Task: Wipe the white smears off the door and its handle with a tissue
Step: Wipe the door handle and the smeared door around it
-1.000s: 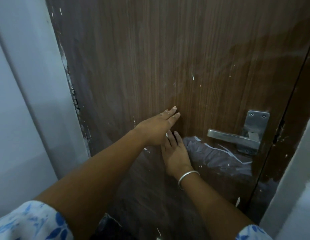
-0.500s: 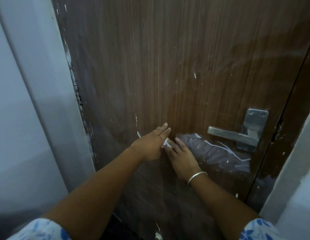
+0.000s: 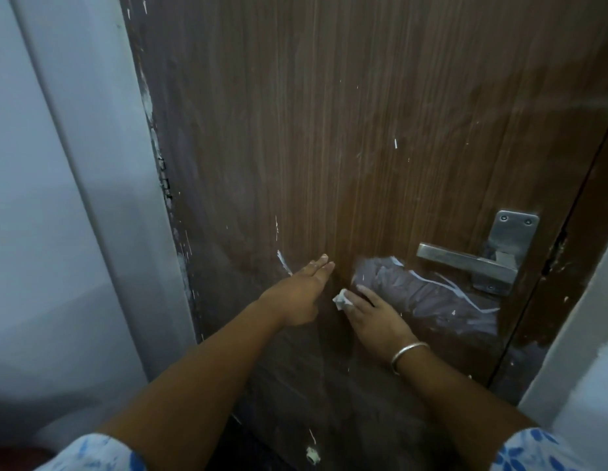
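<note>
Nearest the camera we note two white sleeves with blue floral print (image 3: 91,453) and a plain silver bangle (image 3: 406,355) on the right wrist. The left hand (image 3: 304,290) lies flat against the brown wood-grain door (image 3: 329,130), fingers straight and together, holding nothing; we judge it a brace. The right hand (image 3: 374,317) has its fingers nearly straight and presses a small crumpled white tissue (image 3: 340,298) to the panel, the wad showing just beyond the index finger. We judge the step in hand to be wiping the door face, with the work far from done. Just right of the tissue lies a broad grey-white smeared patch (image 3: 431,294), and a short white streak (image 3: 282,261) sits beside the left fingertips. The next move calls for firm strokes rightward into that patch. Above it, the brushed-steel lever handle (image 3: 465,263) on its screwed plate looks untouched. The right thumb is hidden under the palm. Fine flecks higher up the door are too small to classify, and the pale grey frame (image 3: 74,198) and the door's lower part are cut off.
</note>
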A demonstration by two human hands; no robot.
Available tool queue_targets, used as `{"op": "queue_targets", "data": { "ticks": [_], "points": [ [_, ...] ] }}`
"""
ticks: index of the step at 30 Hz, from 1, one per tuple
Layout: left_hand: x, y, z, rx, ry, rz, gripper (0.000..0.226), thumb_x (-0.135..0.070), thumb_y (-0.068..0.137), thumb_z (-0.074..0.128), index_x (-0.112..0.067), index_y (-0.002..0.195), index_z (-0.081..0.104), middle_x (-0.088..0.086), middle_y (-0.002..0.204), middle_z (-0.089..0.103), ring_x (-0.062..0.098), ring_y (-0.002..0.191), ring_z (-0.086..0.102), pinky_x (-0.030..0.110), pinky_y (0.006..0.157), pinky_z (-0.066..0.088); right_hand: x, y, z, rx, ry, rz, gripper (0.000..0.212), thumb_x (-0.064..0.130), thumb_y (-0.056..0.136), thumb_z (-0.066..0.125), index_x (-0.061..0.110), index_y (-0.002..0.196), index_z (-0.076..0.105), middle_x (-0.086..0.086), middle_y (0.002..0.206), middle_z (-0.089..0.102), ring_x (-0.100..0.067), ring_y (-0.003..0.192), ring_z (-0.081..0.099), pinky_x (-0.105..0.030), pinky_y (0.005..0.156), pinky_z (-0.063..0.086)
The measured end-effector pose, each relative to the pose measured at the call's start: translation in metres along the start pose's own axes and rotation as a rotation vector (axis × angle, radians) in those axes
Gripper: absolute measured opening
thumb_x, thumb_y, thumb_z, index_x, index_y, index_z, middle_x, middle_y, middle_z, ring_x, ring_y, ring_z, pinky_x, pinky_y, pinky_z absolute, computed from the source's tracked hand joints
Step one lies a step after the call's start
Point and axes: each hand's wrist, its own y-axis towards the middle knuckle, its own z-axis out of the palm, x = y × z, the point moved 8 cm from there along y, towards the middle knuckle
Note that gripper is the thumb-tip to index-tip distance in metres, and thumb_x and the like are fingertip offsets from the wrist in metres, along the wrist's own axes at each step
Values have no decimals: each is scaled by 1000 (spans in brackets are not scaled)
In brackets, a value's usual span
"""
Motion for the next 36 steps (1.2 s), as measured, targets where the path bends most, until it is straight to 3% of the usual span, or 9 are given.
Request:
{"op": "queue_targets", "data": {
  "ticks": [5,7,12,17,19,24,29,32,36],
  "points": [
    [8,-7,-3,-5,-10,-21,76,1,88,46,-12,148,3,5,158,-5,18,146,0,34,118,14,-43,-2,-22,-73,61,231,68,35,90,42,3,145,17,-14,155,15,-31,144,-2,-47,108,-18],
    [4,-8,2,8,-13,-25,76,0,87,47,-12,148,4,5,158,-6,18,146,1,34,118,15,-38,-5,-18,-19,74,210,77,38,86,48,2,146,15,-15,156,12,-32,143,-5,-47,110,-16],
    [-9,-3,6,8,-9,12,75,3,85,44,-10,148,5,7,158,-5,17,146,1,33,118,15,-25,-16,-12,5,6,77,68,34,90,43,1,145,18,-15,154,19,-30,144,3,-46,108,-20],
    [-16,0,6,6,-31,11,77,3,85,45,-12,148,4,6,158,-6,17,146,2,35,117,18,-65,-15,-34,-61,-22,330,87,51,82,51,3,146,16,-12,156,14,-32,143,0,-49,112,-11],
    [-20,-1,9,16,-33,13,78,3,84,46,-12,148,4,5,158,-6,18,145,3,34,117,18,-53,-14,-23,-5,-8,298,93,53,80,53,1,146,13,-16,156,10,-35,142,-5,-51,112,-11],
    [-22,-7,8,31,-20,14,79,5,83,45,-11,148,3,7,158,-8,18,146,1,36,117,19,-24,-23,-3,76,-153,54,75,47,89,40,2,145,17,-15,156,14,-31,143,-4,-49,111,-15],
    [-27,-11,2,18,-28,8,76,2,86,44,-10,148,3,7,158,-7,19,146,1,34,118,15,-68,-20,-31,-45,-58,363,97,71,81,34,0,145,15,-17,155,15,-32,143,-5,-50,111,-16],
    [-34,-14,3,37,-43,9,74,3,87,42,-9,148,2,7,158,-8,19,146,0,34,118,13,-43,-25,-9,47,4,222,106,74,75,42,-2,144,15,-20,154,14,-35,143,-3,-49,113,-11],
    [-38,-18,3,28,-34,13,73,3,87,41,-9,148,2,7,158,-8,20,146,1,31,117,13,-12,-46,20,207,-187,-11,99,72,79,38,1,145,14,-16,156,11,-33,143,-3,-49,110,-17]
  ]
}}
